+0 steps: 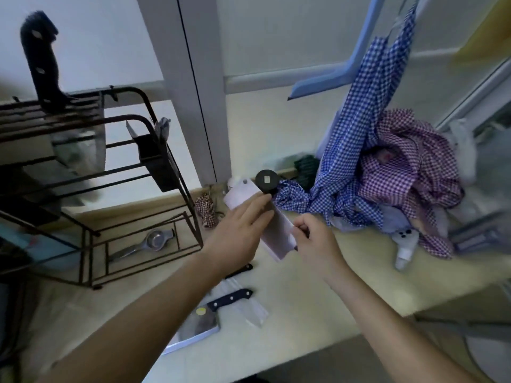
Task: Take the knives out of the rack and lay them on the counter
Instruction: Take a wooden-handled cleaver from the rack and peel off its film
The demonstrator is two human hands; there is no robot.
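In the head view, the left hand (243, 228) lies flat, fingers wide, on the blade of a pale cleaver (272, 233). The right hand (313, 240) is closed around its handle end. At 7 o'clock from them, two knives (221, 308) lie on the desk (304, 313). At 10 o'clock, one black-handled knife (41, 62) stands in the rack (116, 172).

Blue checked cloth (356, 150) hanging at upper right of frame, purple checked cloth (409, 172) heaped just beside it, metal citrus squeezer (149, 243) at lower left, small white bottle (405, 246) at right
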